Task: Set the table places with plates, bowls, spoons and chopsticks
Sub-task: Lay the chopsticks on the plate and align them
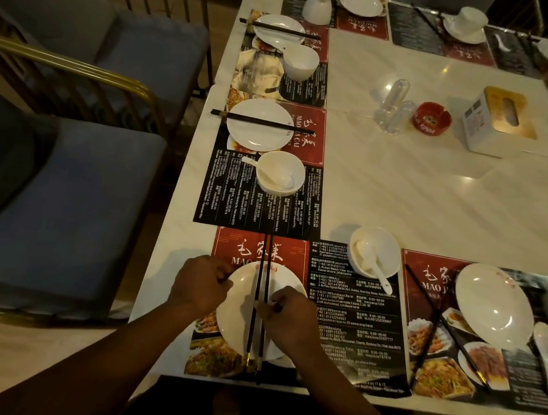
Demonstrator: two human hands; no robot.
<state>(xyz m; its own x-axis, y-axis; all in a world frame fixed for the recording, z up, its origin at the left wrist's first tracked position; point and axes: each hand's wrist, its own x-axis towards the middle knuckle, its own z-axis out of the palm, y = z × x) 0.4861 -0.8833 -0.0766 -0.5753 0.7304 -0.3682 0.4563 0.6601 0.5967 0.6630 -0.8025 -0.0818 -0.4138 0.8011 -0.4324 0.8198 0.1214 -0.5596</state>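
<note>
Black chopsticks (259,274) across white plate (237,323), right hand (291,314) grip tight on them, left hand (200,284) grip on rim

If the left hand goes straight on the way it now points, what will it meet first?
Probably the chopsticks lying across the near plate: the left hand points right and slightly away, over its rim. Depth is unclear.

Dim warm light, glare on table (404,202) (faint), bowed edges
</note>
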